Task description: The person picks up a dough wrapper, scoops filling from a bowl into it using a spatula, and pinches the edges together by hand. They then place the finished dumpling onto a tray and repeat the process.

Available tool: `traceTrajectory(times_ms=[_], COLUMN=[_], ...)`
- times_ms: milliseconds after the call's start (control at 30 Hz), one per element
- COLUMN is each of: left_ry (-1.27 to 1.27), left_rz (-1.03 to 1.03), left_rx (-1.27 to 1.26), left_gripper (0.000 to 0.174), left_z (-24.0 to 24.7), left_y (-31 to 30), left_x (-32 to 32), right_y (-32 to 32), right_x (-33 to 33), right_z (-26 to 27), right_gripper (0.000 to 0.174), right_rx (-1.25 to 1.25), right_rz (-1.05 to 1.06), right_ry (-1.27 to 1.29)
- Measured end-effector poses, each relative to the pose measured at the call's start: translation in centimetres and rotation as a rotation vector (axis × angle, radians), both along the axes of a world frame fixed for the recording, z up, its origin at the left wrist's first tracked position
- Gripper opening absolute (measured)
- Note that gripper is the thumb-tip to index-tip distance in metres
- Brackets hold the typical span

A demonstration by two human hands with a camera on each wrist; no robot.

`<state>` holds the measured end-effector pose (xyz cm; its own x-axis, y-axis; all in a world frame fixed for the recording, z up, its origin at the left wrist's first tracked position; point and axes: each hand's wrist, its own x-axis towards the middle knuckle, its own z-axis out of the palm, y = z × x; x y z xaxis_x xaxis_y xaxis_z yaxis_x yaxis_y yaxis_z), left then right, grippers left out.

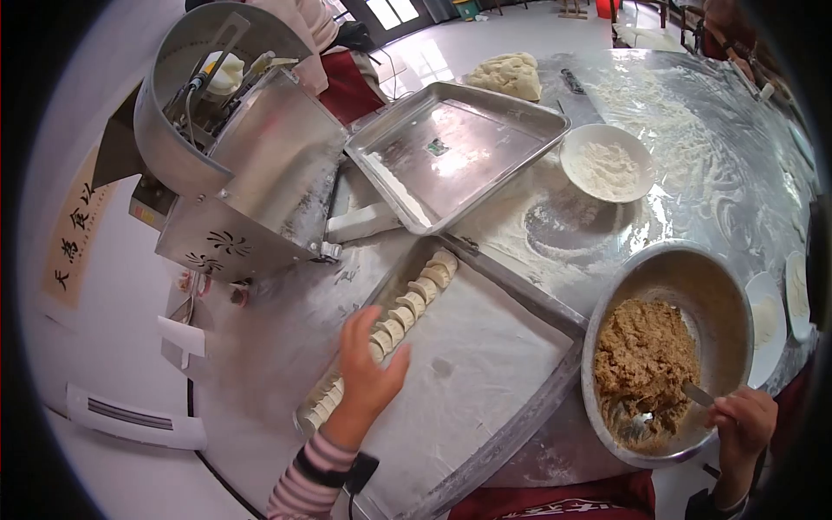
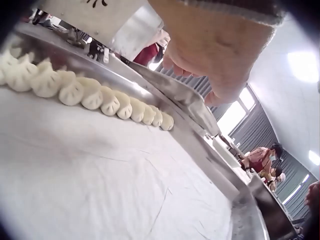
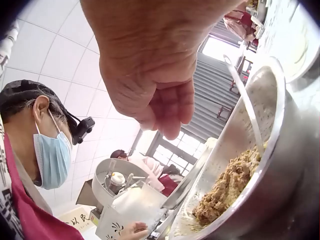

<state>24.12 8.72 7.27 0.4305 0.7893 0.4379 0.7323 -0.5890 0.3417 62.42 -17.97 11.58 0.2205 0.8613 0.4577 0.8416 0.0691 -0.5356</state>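
Observation:
In the head view my left hand (image 1: 368, 373), fingers spread and holding nothing, is over a row of pleated dumplings (image 1: 405, 316). The left wrist view shows these dumplings (image 2: 70, 92) side by side along one wall of a cloth-lined tray (image 2: 125, 165). My right hand (image 1: 745, 425) is at the near right rim of a metal bowl (image 1: 724, 286) of brown minced filling (image 1: 646, 351). A metal utensil handle (image 1: 698, 395) sticks up from the filling towards its fingertips. In the right wrist view the fingers are loosely curled, and the handle (image 3: 245, 97) leans on the rim, apart from them.
Beyond the lined tray are a second metal tray (image 1: 485, 143), a white bowl of flour (image 1: 607, 165) and a lump of dough (image 1: 507, 76). A metal machine (image 1: 260, 165) stands to the left. White plates (image 1: 763, 325) lie right of the filling bowl. Flour dusts the metal table (image 1: 693, 113).

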Motion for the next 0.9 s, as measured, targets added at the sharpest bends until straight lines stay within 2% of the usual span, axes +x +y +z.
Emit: traceTrajectory(times_ms=[67, 133, 200, 300, 467, 600, 900], left_ry=[-0.001, 0.001, 0.001, 0.028, 0.068, 0.091, 0.081], left_rz=[-0.094, -0.111, -0.128, -0.100, -0.047, -0.062, -0.071], left_rx=[0.019, 0.011, 0.003, 0.037, -0.006, 0.002, -0.021], left_gripper=[0.057, 0.055, 0.054, 0.047, 0.039, 0.037, 0.033], left_z=[-2.0, -4.3, -5.7, -7.0, -7.8, -8.2, -8.3], left_y=[3.2, 5.5, 7.0, 8.2, 9.1, 9.2, 9.2], left_x=[2.4, 4.1, 5.3, 6.0, 6.1, 5.9, 5.7], right_y=[-0.8, -3.0, -4.2, -4.4, -4.1, -3.6, -3.1], right_x=[0.6, 1.8, 2.4, 2.8, 2.8, 3.1, 2.4], right_z=[-0.2, -2.6, -4.0, -4.8, -5.3, -4.9, -4.6], right_gripper=[0.012, 0.011, 0.013, 0.012, 0.010, 0.013, 0.017], right_rx=[0.032, 0.031, -0.004, 0.009, 0.002, -0.042, -0.012], right_rz=[-0.008, -0.008, -0.056, -0.059, -0.086, -0.017, -0.041], right_ry=[-0.154, -0.051, 0.196, 0.186, 0.235, 0.158, 0.225])
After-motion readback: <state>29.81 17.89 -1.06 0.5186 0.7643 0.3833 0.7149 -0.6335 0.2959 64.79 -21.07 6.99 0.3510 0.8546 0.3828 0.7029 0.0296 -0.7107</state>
